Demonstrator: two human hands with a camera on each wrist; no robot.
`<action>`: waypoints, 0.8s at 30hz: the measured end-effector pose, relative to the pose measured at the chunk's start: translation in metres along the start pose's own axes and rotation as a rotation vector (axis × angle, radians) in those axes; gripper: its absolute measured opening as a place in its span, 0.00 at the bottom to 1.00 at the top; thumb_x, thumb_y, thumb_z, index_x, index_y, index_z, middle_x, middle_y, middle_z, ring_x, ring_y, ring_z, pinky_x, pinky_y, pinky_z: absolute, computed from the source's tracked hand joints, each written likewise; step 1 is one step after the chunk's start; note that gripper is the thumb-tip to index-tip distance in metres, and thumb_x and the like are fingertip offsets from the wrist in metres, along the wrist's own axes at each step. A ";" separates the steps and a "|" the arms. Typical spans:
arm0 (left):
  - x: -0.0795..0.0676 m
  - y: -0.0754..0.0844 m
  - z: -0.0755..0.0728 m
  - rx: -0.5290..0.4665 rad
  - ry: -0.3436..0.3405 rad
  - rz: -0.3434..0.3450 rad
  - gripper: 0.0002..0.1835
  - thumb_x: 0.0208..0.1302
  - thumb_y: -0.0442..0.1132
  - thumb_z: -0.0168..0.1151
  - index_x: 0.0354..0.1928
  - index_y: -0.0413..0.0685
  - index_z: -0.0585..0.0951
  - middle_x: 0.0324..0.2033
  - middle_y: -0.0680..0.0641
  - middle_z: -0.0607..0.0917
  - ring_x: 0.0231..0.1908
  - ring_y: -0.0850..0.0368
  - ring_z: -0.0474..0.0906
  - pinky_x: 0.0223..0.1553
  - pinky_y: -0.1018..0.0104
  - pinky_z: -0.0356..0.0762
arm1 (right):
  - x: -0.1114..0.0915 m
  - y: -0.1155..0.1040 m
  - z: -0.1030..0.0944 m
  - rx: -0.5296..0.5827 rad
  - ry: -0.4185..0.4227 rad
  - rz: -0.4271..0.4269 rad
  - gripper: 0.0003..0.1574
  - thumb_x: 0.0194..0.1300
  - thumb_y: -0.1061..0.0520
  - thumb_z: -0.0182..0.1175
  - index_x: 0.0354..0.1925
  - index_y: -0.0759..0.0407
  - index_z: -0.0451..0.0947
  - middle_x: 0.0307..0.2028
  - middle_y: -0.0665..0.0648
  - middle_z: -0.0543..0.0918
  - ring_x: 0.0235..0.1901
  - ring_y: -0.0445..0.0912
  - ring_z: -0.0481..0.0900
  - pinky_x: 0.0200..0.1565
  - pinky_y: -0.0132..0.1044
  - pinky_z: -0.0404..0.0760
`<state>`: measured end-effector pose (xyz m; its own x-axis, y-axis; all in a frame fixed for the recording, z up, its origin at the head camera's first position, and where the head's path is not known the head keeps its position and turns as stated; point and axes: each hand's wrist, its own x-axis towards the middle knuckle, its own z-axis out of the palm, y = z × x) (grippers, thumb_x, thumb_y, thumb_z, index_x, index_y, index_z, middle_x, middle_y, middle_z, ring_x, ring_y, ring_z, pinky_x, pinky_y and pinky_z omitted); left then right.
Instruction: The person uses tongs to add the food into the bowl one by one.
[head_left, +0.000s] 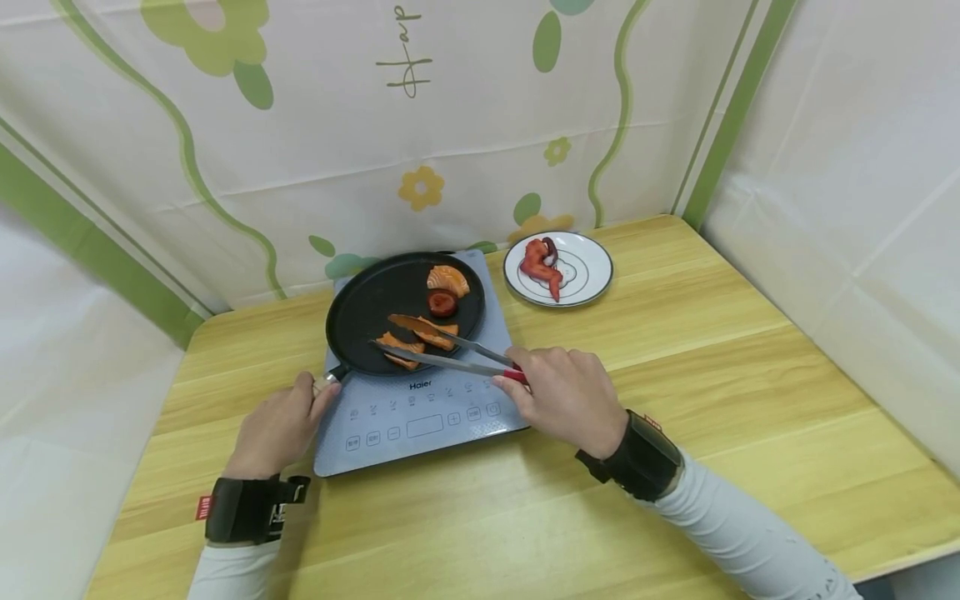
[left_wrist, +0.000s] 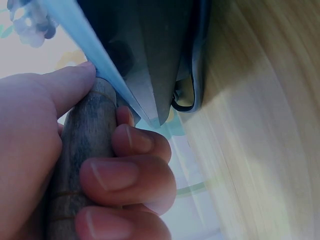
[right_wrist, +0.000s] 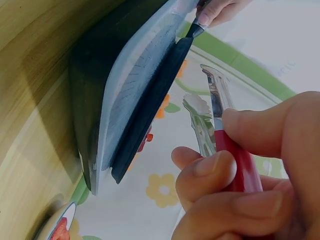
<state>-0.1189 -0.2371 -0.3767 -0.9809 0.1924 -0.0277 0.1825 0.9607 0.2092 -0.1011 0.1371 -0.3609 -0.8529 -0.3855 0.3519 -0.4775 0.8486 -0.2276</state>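
My left hand [head_left: 279,427] grips the wooden handle [left_wrist: 87,145] of a black frying pan [head_left: 375,292], its fingers curled round it in the left wrist view. With my right hand [head_left: 566,392] I hold metal tongs [head_left: 457,364] by their red handle [right_wrist: 237,162]. The tong arms stand apart over the pan, their tips at two orange salmon-like pieces; one is the nearer piece [head_left: 402,350], the other the piece beside it [head_left: 437,334]. I cannot tell whether the tips pinch either. Another orange piece [head_left: 448,281] and a dark red round slice [head_left: 442,302] lie at the pan's right side.
The pan sits on a grey Haier induction cooker [head_left: 420,417] with touch buttons along its front. Right of it, a white plate [head_left: 588,271] bears red food [head_left: 540,265] shaped like a curled tentacle. A patterned cloth [head_left: 465,100] hangs behind the wooden table [head_left: 720,350].
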 end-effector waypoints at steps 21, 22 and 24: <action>0.000 -0.001 0.002 0.003 0.007 0.002 0.28 0.74 0.63 0.34 0.41 0.42 0.65 0.22 0.48 0.65 0.21 0.54 0.65 0.19 0.61 0.60 | 0.002 0.003 -0.008 -0.015 0.039 0.029 0.17 0.66 0.36 0.54 0.34 0.46 0.70 0.14 0.43 0.62 0.14 0.38 0.62 0.14 0.36 0.57; 0.000 -0.001 0.002 0.003 0.008 0.003 0.28 0.74 0.63 0.34 0.41 0.42 0.65 0.22 0.48 0.65 0.21 0.54 0.65 0.19 0.61 0.60 | 0.002 0.004 -0.008 -0.016 0.041 0.032 0.18 0.66 0.36 0.54 0.34 0.46 0.70 0.14 0.43 0.61 0.13 0.38 0.62 0.14 0.36 0.57; 0.000 -0.001 0.002 0.003 0.009 0.003 0.28 0.74 0.63 0.34 0.41 0.42 0.65 0.22 0.48 0.65 0.21 0.54 0.65 0.19 0.61 0.60 | 0.002 0.004 -0.009 -0.015 0.041 0.035 0.18 0.66 0.36 0.54 0.35 0.46 0.71 0.15 0.43 0.62 0.14 0.38 0.62 0.14 0.36 0.57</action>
<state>-0.1192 -0.2380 -0.3786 -0.9808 0.1940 -0.0186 0.1861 0.9607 0.2062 -0.1029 0.1430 -0.3534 -0.8596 -0.3405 0.3809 -0.4439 0.8669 -0.2268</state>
